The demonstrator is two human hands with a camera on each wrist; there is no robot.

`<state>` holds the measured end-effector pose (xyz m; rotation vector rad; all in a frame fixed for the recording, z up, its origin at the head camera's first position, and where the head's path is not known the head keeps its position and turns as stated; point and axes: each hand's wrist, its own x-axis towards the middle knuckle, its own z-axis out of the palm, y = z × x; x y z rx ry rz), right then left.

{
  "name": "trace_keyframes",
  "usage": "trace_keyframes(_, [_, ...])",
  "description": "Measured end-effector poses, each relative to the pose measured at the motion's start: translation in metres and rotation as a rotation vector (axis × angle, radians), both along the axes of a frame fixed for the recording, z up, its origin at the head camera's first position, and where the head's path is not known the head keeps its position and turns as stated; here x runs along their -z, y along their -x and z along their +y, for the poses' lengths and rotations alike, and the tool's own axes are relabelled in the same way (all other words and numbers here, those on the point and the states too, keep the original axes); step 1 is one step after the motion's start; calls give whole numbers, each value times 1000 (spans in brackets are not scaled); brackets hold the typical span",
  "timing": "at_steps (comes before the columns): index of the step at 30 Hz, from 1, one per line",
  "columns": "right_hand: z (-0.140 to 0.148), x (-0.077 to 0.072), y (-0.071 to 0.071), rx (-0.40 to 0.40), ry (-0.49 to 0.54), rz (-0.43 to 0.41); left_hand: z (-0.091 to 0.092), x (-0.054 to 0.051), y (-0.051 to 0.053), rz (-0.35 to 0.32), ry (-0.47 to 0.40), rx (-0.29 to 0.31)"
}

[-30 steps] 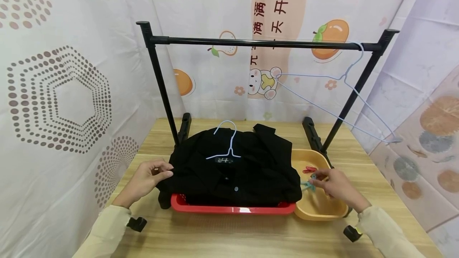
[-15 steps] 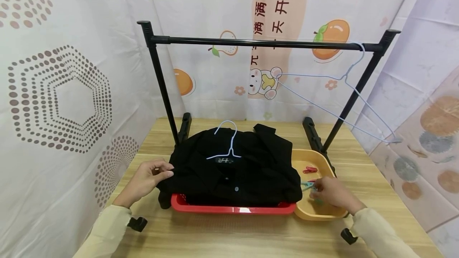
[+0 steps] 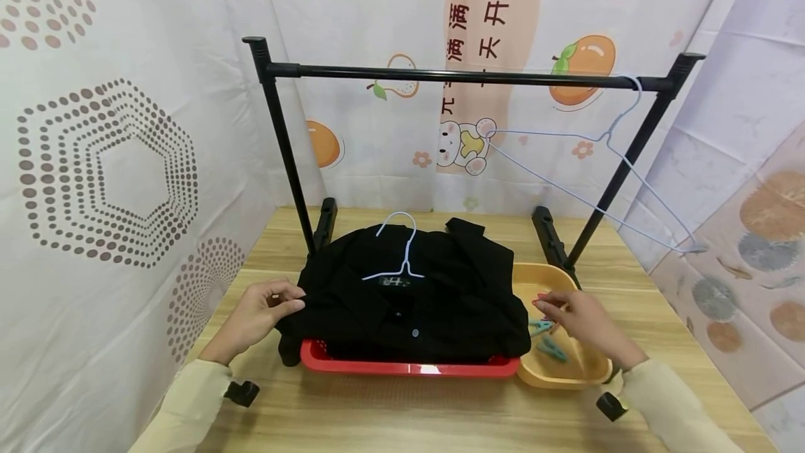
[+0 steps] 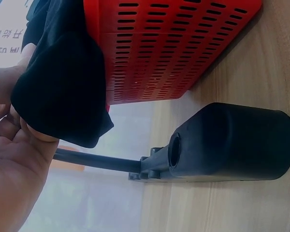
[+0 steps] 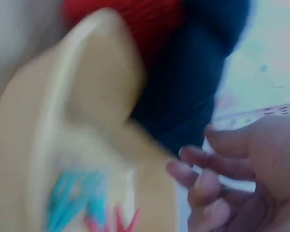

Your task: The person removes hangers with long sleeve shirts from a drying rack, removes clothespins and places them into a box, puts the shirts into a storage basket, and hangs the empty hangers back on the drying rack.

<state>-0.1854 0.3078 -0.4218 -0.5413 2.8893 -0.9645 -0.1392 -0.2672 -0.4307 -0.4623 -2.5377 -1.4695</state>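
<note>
A black shirt (image 3: pixel 453 299) lies over a red basket (image 3: pixel 415 369), with a blue hanger (image 3: pixel 405 257) in its collar opening. My left hand (image 3: pixel 260 317) pinches the shirt's left edge; in the left wrist view the cloth (image 4: pixel 63 77) hangs between thumb and fingers. My right hand (image 3: pixel 588 324) is over a yellow bin (image 3: pixel 541 376), its fingertips close to a red clothespin (image 3: pixel 539 299). Teal clothespins (image 3: pixel 552 349) lie in the bin. In the blurred right wrist view, the right hand's thumb and loosely bent fingers (image 5: pixel 203 159) show nothing between them.
A black clothes rack (image 3: pixel 440 75) stands around the basket, its feet on the wooden table (image 3: pixel 377 414). Another blue hanger (image 3: pixel 604 137) hangs at the bar's right end. A black rack foot (image 4: pixel 232 142) is close to the left hand.
My right hand, at a teal clothespin one second ago, dipped lower in the bin, then rose toward the red clothespin. A teal clothespin now lies uncovered below it. My left hand stayed in place.
</note>
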Motion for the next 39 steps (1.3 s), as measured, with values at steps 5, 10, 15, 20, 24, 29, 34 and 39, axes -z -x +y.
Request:
trace_keyframes(5, [-21, -27, -11, -67, 188, -61, -1, 3, 1, -1, 1, -1])
trace_keyframes(10, [-44, -34, -19, -223, 142, 140, -2, 3, 1, 0, -1, -8])
trace_keyframes(15, [-59, -31, -23, -290, 84, 306, -1, 4, 0, 3, -6, -9])
trace_keyframes(20, [-67, -33, -27, -269, 41, 380, -1, 3, -1, 8, -3, -20])
trace_keyframes(24, [-70, -37, -28, -286, 30, 442, -1, 2, -1, 27, 10, -48])
trace_keyframes(29, [-69, -37, -28, -328, 20, 439, -1, 2, -1, 51, 18, -74])
trace_keyframes(34, [-64, -34, -24, -393, -12, 479, -1, 3, -1, 64, 18, -86])
trace_keyframes(39, [-60, -32, -19, -416, -28, 599, 1, 2, 0, 98, 23, -63])
